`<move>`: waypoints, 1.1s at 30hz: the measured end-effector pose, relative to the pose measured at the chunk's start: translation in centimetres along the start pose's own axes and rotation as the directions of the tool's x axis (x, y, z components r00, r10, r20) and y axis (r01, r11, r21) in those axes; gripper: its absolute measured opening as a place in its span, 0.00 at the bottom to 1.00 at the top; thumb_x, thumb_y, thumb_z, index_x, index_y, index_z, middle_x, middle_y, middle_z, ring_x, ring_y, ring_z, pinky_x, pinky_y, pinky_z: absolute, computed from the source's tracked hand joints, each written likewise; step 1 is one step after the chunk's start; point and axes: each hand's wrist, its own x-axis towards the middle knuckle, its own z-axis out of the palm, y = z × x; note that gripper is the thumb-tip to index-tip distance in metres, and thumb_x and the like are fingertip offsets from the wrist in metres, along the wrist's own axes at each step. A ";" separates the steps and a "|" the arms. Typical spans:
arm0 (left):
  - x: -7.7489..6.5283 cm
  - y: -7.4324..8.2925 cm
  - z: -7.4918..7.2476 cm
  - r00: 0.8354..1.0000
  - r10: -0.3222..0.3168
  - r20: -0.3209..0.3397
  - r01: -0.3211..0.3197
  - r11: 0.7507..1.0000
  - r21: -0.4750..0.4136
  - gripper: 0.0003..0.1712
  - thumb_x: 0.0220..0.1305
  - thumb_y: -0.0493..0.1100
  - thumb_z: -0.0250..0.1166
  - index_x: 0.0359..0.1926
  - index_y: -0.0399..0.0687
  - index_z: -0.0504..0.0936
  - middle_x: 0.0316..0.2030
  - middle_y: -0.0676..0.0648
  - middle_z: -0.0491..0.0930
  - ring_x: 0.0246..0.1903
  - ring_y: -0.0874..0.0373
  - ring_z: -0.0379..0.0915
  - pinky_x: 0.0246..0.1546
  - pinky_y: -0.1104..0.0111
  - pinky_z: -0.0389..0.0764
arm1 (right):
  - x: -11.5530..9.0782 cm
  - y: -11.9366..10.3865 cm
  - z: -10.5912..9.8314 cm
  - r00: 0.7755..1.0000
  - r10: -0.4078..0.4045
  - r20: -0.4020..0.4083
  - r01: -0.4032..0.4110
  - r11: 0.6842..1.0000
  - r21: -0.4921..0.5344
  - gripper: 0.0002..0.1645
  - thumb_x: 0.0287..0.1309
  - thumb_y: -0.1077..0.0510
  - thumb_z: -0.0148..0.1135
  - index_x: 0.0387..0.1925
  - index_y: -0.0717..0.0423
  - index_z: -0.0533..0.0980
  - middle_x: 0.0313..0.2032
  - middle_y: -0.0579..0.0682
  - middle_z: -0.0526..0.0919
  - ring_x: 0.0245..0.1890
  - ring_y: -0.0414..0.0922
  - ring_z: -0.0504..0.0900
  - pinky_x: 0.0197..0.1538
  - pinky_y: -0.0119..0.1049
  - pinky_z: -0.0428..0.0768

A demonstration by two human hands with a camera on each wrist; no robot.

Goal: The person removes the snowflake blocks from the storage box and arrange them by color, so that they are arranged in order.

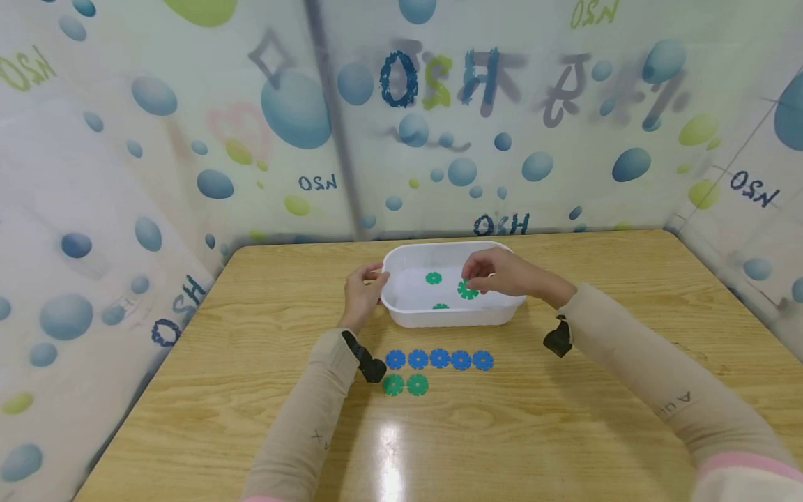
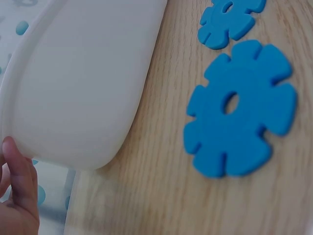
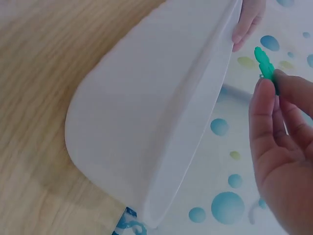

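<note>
A white plastic tub (image 1: 448, 318) sits toward the back of the wooden table. At its left end my left hand (image 1: 362, 296) holds the rim, the thumb on the near side. Over the tub, my right hand (image 1: 505, 273) pinches a green notched disc (image 1: 467, 290) between thumb and fingertips; the right wrist view shows that green disc (image 3: 265, 66) edge-on, above the rim. Inside the tub lie a flat green disc (image 1: 433, 278) and another green disc (image 1: 440, 306), partly hidden by the near wall.
In front of the tub several blue notched discs (image 1: 440, 358) lie in a row. Below their left end are two green discs (image 1: 406, 384), side by side. A wall covering with bubble prints (image 1: 461, 171) stands behind the table's back edge.
</note>
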 end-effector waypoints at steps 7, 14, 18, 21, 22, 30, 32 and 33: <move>-0.1 0.1 0.1 1.000 -0.010 0.008 0.010 1.000 0.008 0.16 0.58 0.41 0.60 0.48 0.45 0.76 0.36 0.43 0.72 0.30 0.45 0.74 0.18 0.72 0.76 | -1.3 -0.4 1.5 0.997 -0.060 0.051 0.057 0.996 0.063 0.03 0.55 0.67 0.56 0.33 0.65 0.73 0.28 0.53 0.78 0.28 0.51 0.77 0.34 0.38 0.79; -0.1 0.0 0.1 1.000 -0.011 0.005 0.011 1.000 0.008 0.16 0.57 0.42 0.60 0.48 0.46 0.76 0.36 0.44 0.72 0.31 0.44 0.74 0.21 0.66 0.78 | -2.3 -0.6 4.0 0.988 -0.090 0.126 0.080 0.993 0.085 0.03 0.54 0.66 0.57 0.32 0.63 0.74 0.27 0.50 0.78 0.28 0.43 0.76 0.33 0.33 0.78; -0.1 0.0 0.1 1.000 -0.010 0.006 0.010 1.000 0.007 0.16 0.57 0.42 0.60 0.48 0.46 0.76 0.37 0.43 0.72 0.31 0.45 0.74 0.24 0.61 0.79 | -2.6 -0.4 5.5 0.977 -0.114 0.180 0.105 0.993 0.061 0.04 0.54 0.66 0.57 0.33 0.61 0.74 0.28 0.48 0.77 0.29 0.40 0.75 0.34 0.32 0.78; -0.1 0.1 0.1 1.000 -0.010 0.003 0.009 1.000 0.009 0.17 0.58 0.42 0.60 0.49 0.45 0.76 0.37 0.43 0.72 0.31 0.45 0.74 0.25 0.60 0.79 | -2.7 0.0 6.7 0.967 -0.129 0.218 0.123 0.992 0.041 0.05 0.54 0.66 0.57 0.34 0.61 0.74 0.29 0.46 0.77 0.30 0.38 0.75 0.34 0.31 0.78; -0.1 0.1 0.1 1.000 -0.009 0.003 0.009 1.000 0.010 0.17 0.58 0.41 0.60 0.49 0.45 0.76 0.37 0.43 0.72 0.30 0.45 0.74 0.26 0.60 0.79 | -2.7 0.1 7.1 0.965 -0.129 0.229 0.125 0.992 0.032 0.05 0.54 0.66 0.57 0.34 0.61 0.74 0.29 0.46 0.77 0.30 0.38 0.75 0.34 0.31 0.78; -0.2 0.1 0.1 1.000 -0.005 -0.002 0.005 1.000 0.004 0.17 0.58 0.42 0.60 0.49 0.45 0.76 0.37 0.43 0.71 0.30 0.46 0.74 0.26 0.58 0.79 | -2.7 0.8 9.3 0.965 -0.052 0.257 0.056 0.998 -0.006 0.04 0.53 0.64 0.58 0.33 0.57 0.74 0.29 0.44 0.76 0.31 0.36 0.73 0.37 0.29 0.76; -0.1 0.1 0.1 1.000 -0.006 -0.005 0.006 1.000 0.007 0.16 0.58 0.42 0.60 0.48 0.45 0.76 0.37 0.43 0.71 0.30 0.47 0.74 0.26 0.59 0.79 | -2.7 1.0 9.7 0.968 -0.044 0.248 0.051 0.998 -0.021 0.04 0.52 0.64 0.59 0.32 0.56 0.74 0.29 0.43 0.76 0.31 0.35 0.74 0.37 0.28 0.76; -0.1 0.1 0.1 1.000 -0.006 -0.005 0.006 1.000 0.008 0.16 0.58 0.42 0.60 0.48 0.45 0.76 0.37 0.44 0.71 0.30 0.47 0.74 0.26 0.59 0.79 | -2.7 1.0 9.9 0.970 -0.043 0.240 0.052 0.998 -0.031 0.04 0.52 0.64 0.59 0.32 0.56 0.74 0.29 0.42 0.76 0.30 0.35 0.74 0.36 0.28 0.76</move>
